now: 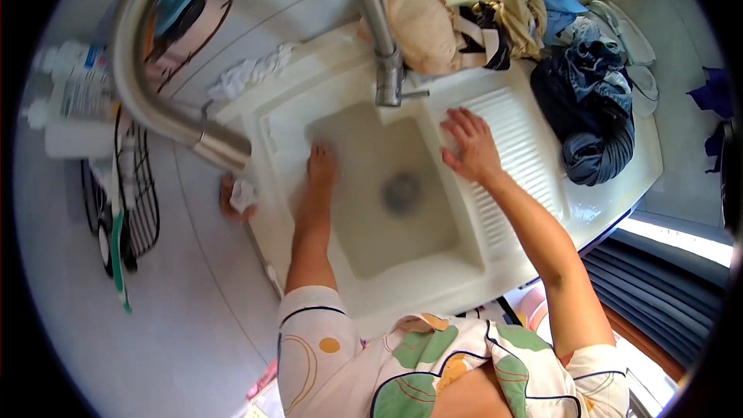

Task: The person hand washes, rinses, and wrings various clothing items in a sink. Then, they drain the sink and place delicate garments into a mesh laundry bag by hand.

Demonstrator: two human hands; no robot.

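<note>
My left hand [321, 166] reaches down at the left side of a white laundry sink [364, 290], its fingers partly lost in the cloudy water [371, 240]. Whether those fingers are spread or curled cannot be made out. A round dark drain [401, 192] shows dimly through the water. Over the inner edge of the ribbed washboard [515, 147], my right hand [472, 143] hovers with fingers apart and nothing in them. Above the basin hangs a metal faucet [389, 81] with a small lever.
Dark blue jeans [592, 108] lie bunched on the right ledge. At the back are a beige padded garment [418, 31], a khaki cloth [522, 19] and a light blue cloth [551, 4]. White slippers [625, 35] lean at the far right. Bottles [77, 101] and a wire rack [138, 190] hang left.
</note>
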